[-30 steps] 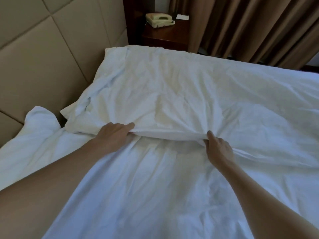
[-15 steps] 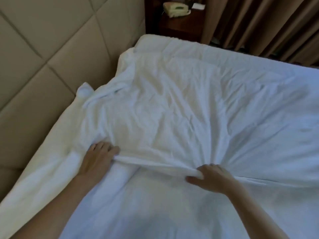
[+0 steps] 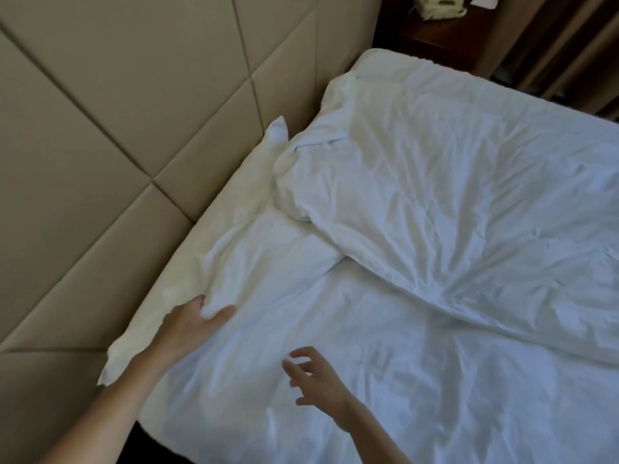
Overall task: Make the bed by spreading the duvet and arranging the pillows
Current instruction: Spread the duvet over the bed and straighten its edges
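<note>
The crumpled white duvet [image 3: 452, 195] covers the far and right part of the bed, its folded edge running diagonally down to the right. A long cream-white pillow [image 3: 214, 236] lies against the headboard, one corner sticking up. My left hand [image 3: 197, 324] pinches a fold of white bedding [image 3: 241, 283] beside that pillow, thumb on one side and fingers on the other. My right hand [image 3: 316, 380] hovers over the flat white sheet [image 3: 418, 380] with its fingers spread, holding nothing.
A padded beige headboard [image 3: 134, 112] fills the left. At the far top stands a dark wooden nightstand [image 3: 445, 35] with a pale telephone [image 3: 438, 6] on it. Brown curtains [image 3: 569, 51] hang beyond the bed's far side.
Both hands have let go of the duvet's edge, which now lies farther away. My left hand moved left and took a fold of bedding near the pillow; my right hand lifted and spread its fingers.
</note>
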